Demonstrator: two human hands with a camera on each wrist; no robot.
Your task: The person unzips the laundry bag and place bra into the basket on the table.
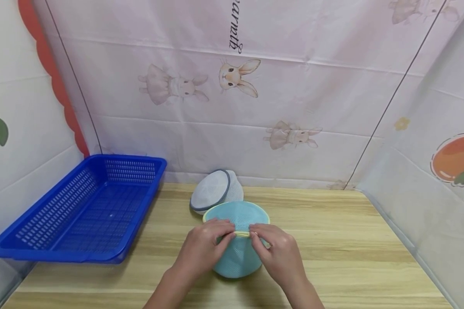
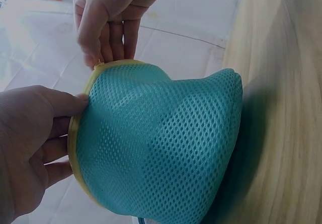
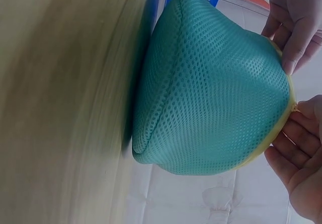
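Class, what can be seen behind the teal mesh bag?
Behind the teal mesh bag, slightly left, is a dark-rimmed white mesh bag, then a printed backdrop. The white mesh bag's lower right part is covered and cannot be seen.

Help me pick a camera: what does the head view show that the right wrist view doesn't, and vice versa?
Only head: the white mesh bag with grey-blue trim, and black lettering on the pale wall covering.

Only right wrist: the seam near the base of the turquoise mesh bag with yellow trim, and the palm side of the right hand.

Both: that hand and the left hand gripping the turquoise bag, the wood-grain table, and the blue plastic basket, just partly seen at the wrist.
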